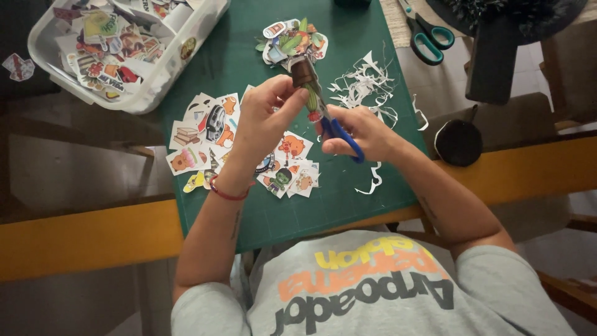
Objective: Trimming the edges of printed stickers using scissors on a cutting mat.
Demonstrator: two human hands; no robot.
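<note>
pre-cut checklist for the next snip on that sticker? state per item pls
1. Left hand has a grip on the sticker cutout: ok, pinched between the fingertips, held above the mat.
2. Right hand is in the blue-handled scissors: ok, fingers through the loops.
3. Blades are on the cut line: cannot tell, the blades are hidden behind the cutout and fingers.
4. Left fingertips are away from the blades: cannot tell, they sit very close.
5. Green cutting mat lies under the work: ok.
6. Uncut stickers are within reach: ok, beside the left wrist.
</note>
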